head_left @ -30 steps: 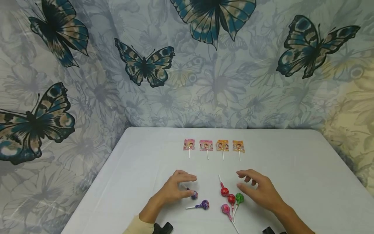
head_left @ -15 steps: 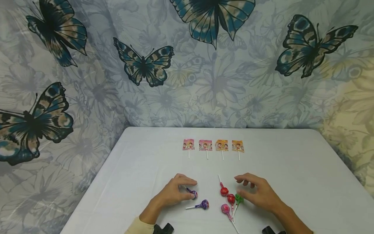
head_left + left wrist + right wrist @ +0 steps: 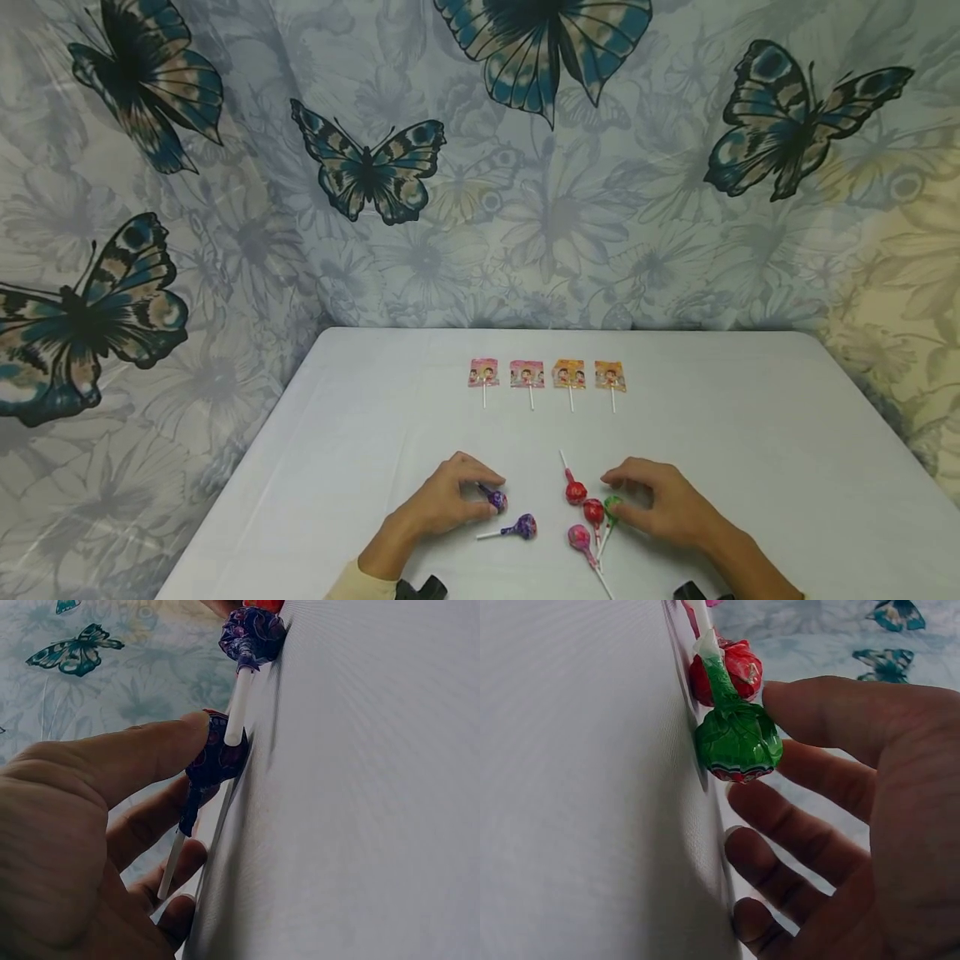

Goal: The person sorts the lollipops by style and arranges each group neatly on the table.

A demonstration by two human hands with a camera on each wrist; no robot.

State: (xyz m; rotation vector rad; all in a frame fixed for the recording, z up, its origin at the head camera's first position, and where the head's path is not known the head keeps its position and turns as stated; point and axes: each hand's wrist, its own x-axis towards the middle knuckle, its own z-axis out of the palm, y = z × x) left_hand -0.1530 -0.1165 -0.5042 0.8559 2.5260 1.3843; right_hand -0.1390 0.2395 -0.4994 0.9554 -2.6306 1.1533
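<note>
My left hand (image 3: 489, 493) pinches a purple lollipop (image 3: 496, 500) near the table's front. In the left wrist view the thumb (image 3: 150, 754) presses its head (image 3: 216, 761) and curled fingers lie under the stick. A second purple lollipop (image 3: 523, 525) lies just to the right. My right hand (image 3: 609, 500) curls round a green lollipop (image 3: 615, 505), whose head (image 3: 739, 742) sits between thumb (image 3: 817, 709) and forefinger. Two red lollipops (image 3: 575, 492) (image 3: 594, 510) and a pink one (image 3: 579, 536) lie beside it.
Four flat wrapped lollipops (image 3: 527, 374) lie in a row farther back on the white table (image 3: 750, 433). Butterfly-print cloth (image 3: 375, 167) hangs behind and to both sides. Bare tabletop stretches left and right of my hands.
My right hand has come down and moved left, its fingers closing around the green lollipop. The left hand's fingers have tightened on the purple lollipop.
</note>
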